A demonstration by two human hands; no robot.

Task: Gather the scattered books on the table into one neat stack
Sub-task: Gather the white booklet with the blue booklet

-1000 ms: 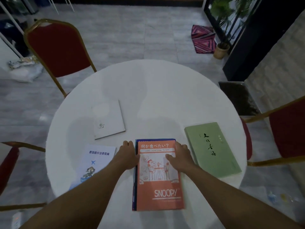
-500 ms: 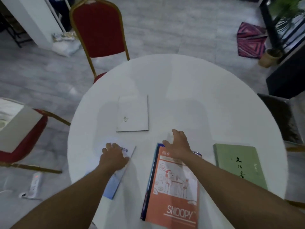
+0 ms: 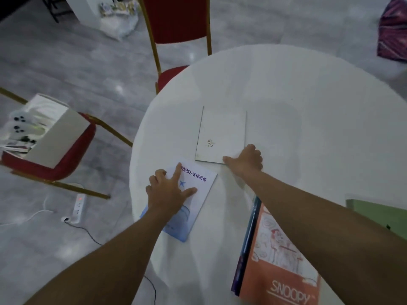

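On the round white table [image 3: 308, 102] lie several books. My left hand [image 3: 169, 191] rests flat, fingers spread, on a white-and-blue booklet [image 3: 198, 194] near the table's left edge. My right hand [image 3: 247, 160] curls around the near right corner of a plain white book [image 3: 222, 133], thumb along its near edge. An orange Snoopy book [image 3: 277, 265] lies at the front on top of a dark blue book [image 3: 244, 249], partly under my right forearm. A green book [image 3: 378, 214] shows at the right edge, partly cut off.
A red chair with a gold frame [image 3: 176, 20] stands behind the table. Another red chair [image 3: 57, 159] at the left carries a white box [image 3: 50, 130]. A power strip [image 3: 79, 205] and cables lie on the floor. A patterned cushion [image 3: 394, 31] lies far right.
My view has swung left. My right hand left the Snoopy book and reached forward to the white book's corner. My left hand slid further onto the blue booklet and spread its fingers.
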